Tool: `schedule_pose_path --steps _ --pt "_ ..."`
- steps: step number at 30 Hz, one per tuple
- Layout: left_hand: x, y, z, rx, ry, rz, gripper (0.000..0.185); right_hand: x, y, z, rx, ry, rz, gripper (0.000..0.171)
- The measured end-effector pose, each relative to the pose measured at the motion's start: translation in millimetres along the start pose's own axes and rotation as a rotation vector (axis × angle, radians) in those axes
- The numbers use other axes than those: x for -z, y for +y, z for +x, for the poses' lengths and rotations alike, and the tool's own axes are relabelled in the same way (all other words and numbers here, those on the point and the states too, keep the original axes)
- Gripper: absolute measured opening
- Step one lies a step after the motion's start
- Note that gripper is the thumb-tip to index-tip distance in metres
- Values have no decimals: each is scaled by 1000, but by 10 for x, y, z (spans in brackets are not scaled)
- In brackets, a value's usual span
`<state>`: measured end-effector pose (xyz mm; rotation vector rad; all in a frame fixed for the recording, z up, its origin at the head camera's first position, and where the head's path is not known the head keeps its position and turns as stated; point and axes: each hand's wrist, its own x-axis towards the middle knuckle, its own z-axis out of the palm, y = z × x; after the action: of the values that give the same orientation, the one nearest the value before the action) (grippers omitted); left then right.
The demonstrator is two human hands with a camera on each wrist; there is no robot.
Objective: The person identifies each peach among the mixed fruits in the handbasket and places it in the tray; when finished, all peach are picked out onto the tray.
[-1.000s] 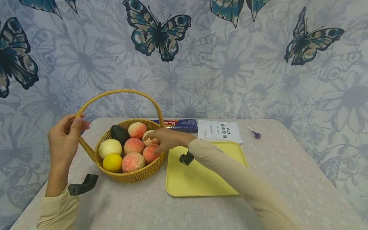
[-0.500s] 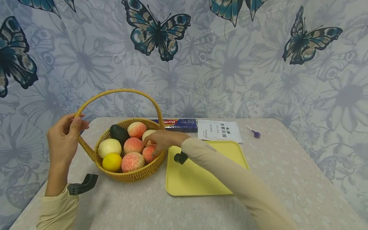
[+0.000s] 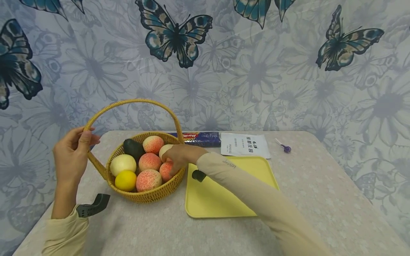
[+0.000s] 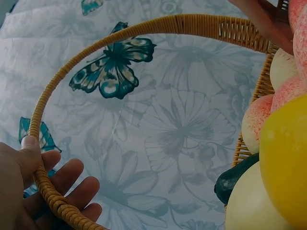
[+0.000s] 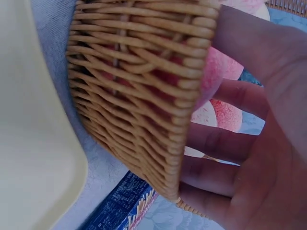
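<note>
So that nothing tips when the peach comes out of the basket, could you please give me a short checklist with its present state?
1. Left hand steadies the basket handle: ok, fingers curled round it.
2. Right hand on a peach at the basket's right edge: ok, fingers rest on it.
3. Grip closed round that peach: cannot tell, the palm hides it.
4. Yellow tray has bare room beside the basket: ok.
5. Basket sits flat on the table: ok.

Soft, even, bright light leaves only faint shadows and no glare; the head view bends at its edges, and both wrist views blur up close.
</note>
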<state>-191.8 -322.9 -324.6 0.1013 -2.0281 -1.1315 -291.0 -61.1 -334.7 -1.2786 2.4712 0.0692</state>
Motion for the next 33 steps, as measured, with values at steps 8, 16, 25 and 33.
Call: schedule_pose_path --steps 8,16,25,33 --pt "-6 -4 12 -4 -4 2 31 -31 30 11 19 26 -57 54" --pt "1 -41 20 -14 0 -4 29 -68 77 10 122 47 -46 51" --pt "-2 -43 19 -11 -3 -3 30 -125 129 -5 148 65 38 50" --pt "4 -41 11 -1 -5 2 31 -192 180 -9 173 87 88 52"
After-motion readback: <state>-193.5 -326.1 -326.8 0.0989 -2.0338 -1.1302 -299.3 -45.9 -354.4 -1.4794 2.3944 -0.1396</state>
